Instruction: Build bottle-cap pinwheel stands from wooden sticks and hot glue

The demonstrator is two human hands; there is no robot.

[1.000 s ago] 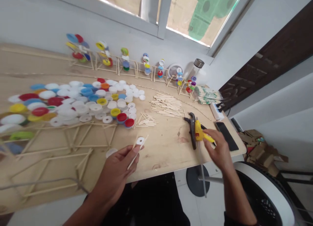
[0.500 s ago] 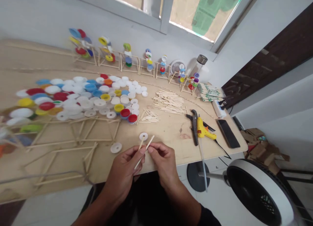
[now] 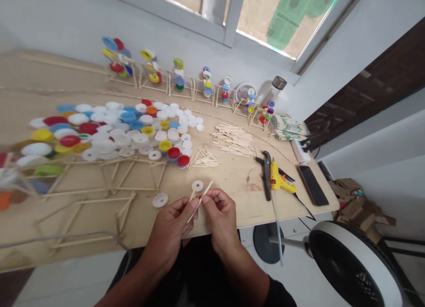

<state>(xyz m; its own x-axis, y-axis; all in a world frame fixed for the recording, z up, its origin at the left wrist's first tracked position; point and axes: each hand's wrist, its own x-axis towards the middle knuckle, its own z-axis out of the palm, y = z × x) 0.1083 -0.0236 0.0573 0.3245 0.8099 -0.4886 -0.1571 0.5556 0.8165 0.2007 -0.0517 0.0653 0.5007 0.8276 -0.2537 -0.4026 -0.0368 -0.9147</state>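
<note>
Near the front edge of the table, my left hand (image 3: 172, 223) is closed, its thumb and fingers pinching a short thin wooden stick (image 3: 192, 193) that points up. A second, longer wooden stick (image 3: 206, 189) slants across between both hands. My right hand (image 3: 222, 216) is closed, with thumb and forefinger gripping this slanted stick. The lower part of the first stick is hidden by the left fingers. Just beyond the fingertips lies a white plastic cap with a hole (image 3: 197, 183). Another white cap (image 3: 160, 200) rests left of my left hand.
Many coloured bottle caps (image 3: 121, 138) spread across the left, beside stick frames (image 3: 79, 194). Piles of sticks (image 3: 232, 138) lie mid-table. To the right are a yellow glue gun (image 3: 277, 178), black-handled cutters (image 3: 266, 176) and a phone (image 3: 313, 185). Cap wheels on frames (image 3: 179, 79) line the wall.
The view has shifted slightly, so the table appears a little further right. Both hands keep almost the same pose on the sticks.
</note>
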